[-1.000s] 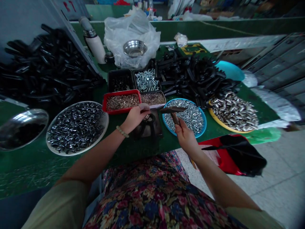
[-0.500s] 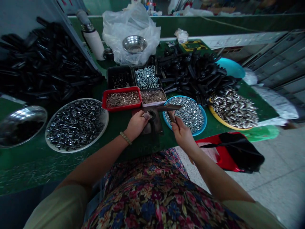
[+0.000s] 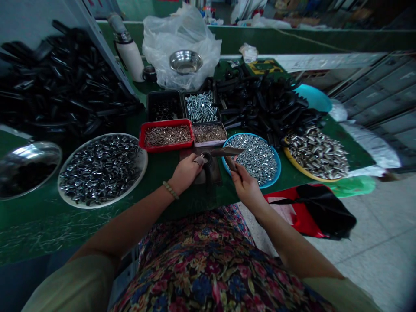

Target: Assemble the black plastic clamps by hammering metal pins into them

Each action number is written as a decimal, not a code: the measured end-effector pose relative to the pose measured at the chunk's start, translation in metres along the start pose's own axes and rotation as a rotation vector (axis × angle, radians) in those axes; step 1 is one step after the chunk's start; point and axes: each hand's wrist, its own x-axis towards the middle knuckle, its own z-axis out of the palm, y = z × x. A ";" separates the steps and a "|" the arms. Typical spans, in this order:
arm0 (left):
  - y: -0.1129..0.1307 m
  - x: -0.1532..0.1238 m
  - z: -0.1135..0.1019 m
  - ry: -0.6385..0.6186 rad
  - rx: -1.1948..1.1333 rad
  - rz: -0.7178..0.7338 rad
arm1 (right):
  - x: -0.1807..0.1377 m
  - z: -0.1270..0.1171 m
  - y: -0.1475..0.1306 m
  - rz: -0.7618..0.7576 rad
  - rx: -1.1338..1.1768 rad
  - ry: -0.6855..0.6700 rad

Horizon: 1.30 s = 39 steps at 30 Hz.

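My right hand (image 3: 247, 185) is closed around the handle of a hammer (image 3: 229, 151), whose dark head lies level and points left, just beside the work spot. My left hand (image 3: 186, 174) has its fingers pinched at the round end of a black part (image 3: 209, 167) with a shiny ring-like piece in it. That part rests on a dark metal plate (image 3: 198, 177) on the green table. The fingertips partly hide the round end, and whether the hammer head touches it I cannot tell.
Around the plate stand a red tray of small pins (image 3: 166, 135), a white tray of small parts (image 3: 209, 133), a blue basin of nuts (image 3: 260, 158), a white basin of shiny rings (image 3: 102, 171) and a yellow basin of metal sleeves (image 3: 316, 156). Black parts (image 3: 263, 102) are heaped behind.
The hammer and my right hand have shifted slightly left and down, bringing the head nearer the black part. My left hand keeps its place. The view has moved a little.
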 end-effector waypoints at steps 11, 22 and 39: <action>-0.008 -0.013 -0.003 0.024 -0.196 0.204 | 0.026 -0.060 0.098 0.180 -0.968 0.051; -0.008 -0.012 -0.010 0.011 -0.303 -0.046 | 0.082 -0.023 0.073 -0.452 -0.751 -0.301; -0.007 -0.016 0.002 0.076 -0.375 -0.092 | 0.042 0.052 -0.015 -0.030 0.329 0.020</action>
